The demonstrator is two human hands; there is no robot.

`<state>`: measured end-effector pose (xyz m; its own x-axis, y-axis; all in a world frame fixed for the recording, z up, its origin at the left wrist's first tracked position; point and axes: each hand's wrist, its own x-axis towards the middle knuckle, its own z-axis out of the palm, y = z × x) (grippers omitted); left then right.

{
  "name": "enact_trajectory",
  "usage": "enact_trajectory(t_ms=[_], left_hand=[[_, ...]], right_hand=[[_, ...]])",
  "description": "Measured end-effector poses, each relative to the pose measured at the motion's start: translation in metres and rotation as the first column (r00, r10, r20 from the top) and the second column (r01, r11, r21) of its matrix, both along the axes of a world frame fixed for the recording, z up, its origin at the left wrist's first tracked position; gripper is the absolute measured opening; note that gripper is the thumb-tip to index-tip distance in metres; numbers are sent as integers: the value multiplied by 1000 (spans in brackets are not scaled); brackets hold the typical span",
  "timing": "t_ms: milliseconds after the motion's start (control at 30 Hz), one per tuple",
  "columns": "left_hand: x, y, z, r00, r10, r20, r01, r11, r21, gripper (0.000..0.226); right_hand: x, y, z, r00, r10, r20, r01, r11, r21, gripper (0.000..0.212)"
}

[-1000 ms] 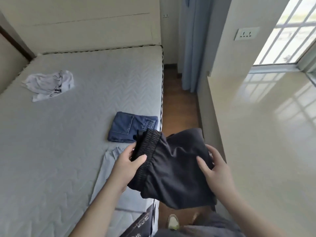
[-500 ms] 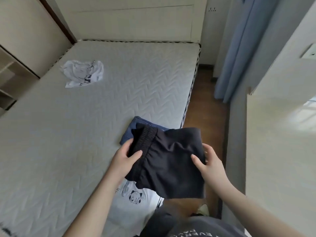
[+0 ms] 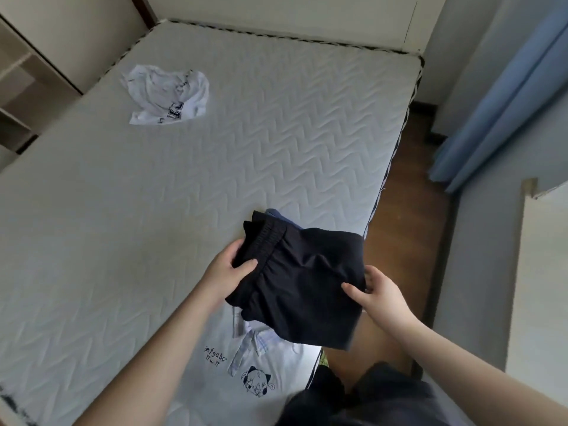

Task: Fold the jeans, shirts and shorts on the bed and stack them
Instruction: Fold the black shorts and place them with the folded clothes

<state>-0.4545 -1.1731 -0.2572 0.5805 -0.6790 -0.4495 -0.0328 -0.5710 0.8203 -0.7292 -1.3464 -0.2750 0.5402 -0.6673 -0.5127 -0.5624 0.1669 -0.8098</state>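
Folded black shorts point(image 3: 302, 284) hang in the air over the bed's right edge, held by both hands. My left hand point(image 3: 226, 272) grips the elastic waistband end, thumb on top. My right hand point(image 3: 376, 293) holds the opposite end, thumb on top and fingers underneath. Folded blue jeans point(image 3: 273, 214) lie on the mattress just beyond the shorts, almost wholly hidden by them. A pale shirt with a cartoon print point(image 3: 261, 364) lies flat on the bed below the shorts. A crumpled white shirt point(image 3: 167, 93) sits at the far left of the bed.
The grey quilted mattress point(image 3: 215, 167) fills most of the view. A strip of wooden floor point(image 3: 412, 216) runs along its right side, with a blue curtain point(image 3: 504, 96) and a pale ledge point(image 3: 544, 272) beyond. Shelves point(image 3: 15, 96) stand at the left.
The view has swung left and down over the bed. Both hands carried the black shorts forward over the folded jeans, which are now nearly covered.
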Motion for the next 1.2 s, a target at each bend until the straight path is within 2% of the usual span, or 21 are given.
enact_trajectory(t_ms=[100, 200, 300, 433, 600, 700, 767, 800, 900, 967, 1033, 1100, 1200], left_hand=[[29, -19, -34, 999, 16, -47, -14, 999, 42, 44], [52, -40, -64, 999, 24, -45, -17, 989, 144, 40], [75, -59, -93, 998, -24, -65, 39, 970, 241, 51], [94, -78, -125, 997, -27, -72, 48, 946, 320, 61], [111, -96, -172, 993, -32, -110, 70, 929, 365, 64], [114, -94, -206, 987, -135, -92, 163, 866, 472, 65], [116, -91, -227, 977, -180, -115, 214, 807, 551, 73], [119, -92, -234, 978, -154, -137, 205, 811, 549, 79], [127, -106, -243, 988, -56, -142, 118, 869, 481, 105], [130, -115, -246, 983, -120, -136, 172, 856, 487, 128], [128, -117, -251, 958, -259, -120, 282, 795, 536, 138], [125, -116, -259, 963, -266, -45, 247, 803, 543, 123], [123, -116, -267, 980, -183, 82, 121, 864, 488, 77]], right_hand=[[27, -13, -37, 998, -59, -39, 62, 995, 83, 21], [46, -17, -71, 988, -112, -111, 132, 972, 194, 18], [63, -21, -104, 974, -143, -175, 197, 916, 349, 21], [84, -34, -145, 967, -156, -203, 233, 868, 439, 27], [98, -55, -189, 958, -116, -263, 231, 854, 466, 21], [102, -58, -208, 943, 40, -331, 120, 886, 448, 20], [104, -59, -217, 917, 133, -377, 42, 905, 423, 25], [106, -60, -222, 921, 122, -371, 50, 906, 420, 30], [115, -66, -235, 954, -66, -293, 200, 867, 457, 55], [123, -70, -243, 952, -105, -287, 235, 852, 467, 67], [129, -72, -249, 938, -126, -322, 268, 853, 449, 73], [130, -72, -252, 931, -139, -338, 281, 864, 418, 69], [127, -72, -253, 937, -167, -306, 296, 846, 444, 59]])
